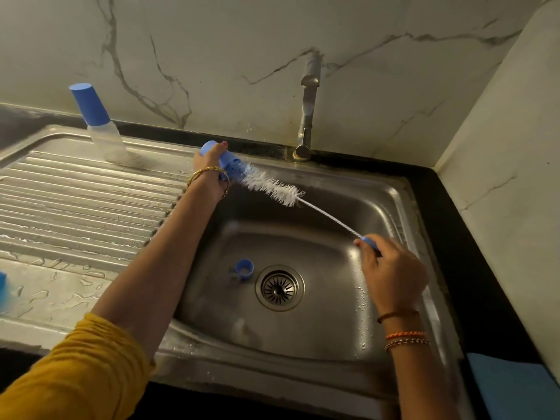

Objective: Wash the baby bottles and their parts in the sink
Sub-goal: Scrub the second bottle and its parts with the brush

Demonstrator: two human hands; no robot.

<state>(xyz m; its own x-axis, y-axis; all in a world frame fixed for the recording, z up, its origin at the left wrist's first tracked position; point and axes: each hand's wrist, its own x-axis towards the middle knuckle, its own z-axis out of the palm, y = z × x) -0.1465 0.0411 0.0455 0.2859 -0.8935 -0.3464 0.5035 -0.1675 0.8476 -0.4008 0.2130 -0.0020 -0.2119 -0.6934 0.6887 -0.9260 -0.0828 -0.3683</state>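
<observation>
My left hand [210, 168] grips a blue bottle cap [228, 165] over the back left corner of the steel sink [403, 207]. The white bristle head of a bottle brush [272, 189] has its tip inside the cap's opening. My right hand [391, 271] holds the brush's blue handle at the other end of its twisted wire, over the right side of the basin. A blue collar ring [244, 269] lies on the basin floor just left of the drain [279, 287]. A clear baby bottle [100, 125] with a blue cap stands upright at the back of the draining board.
The tap [307, 116] rises behind the basin, no water running. The ribbed draining board [75, 201] on the left is wet. A blue item [2, 286] shows at the left edge. A blue cloth [512, 386] lies on the dark counter at lower right.
</observation>
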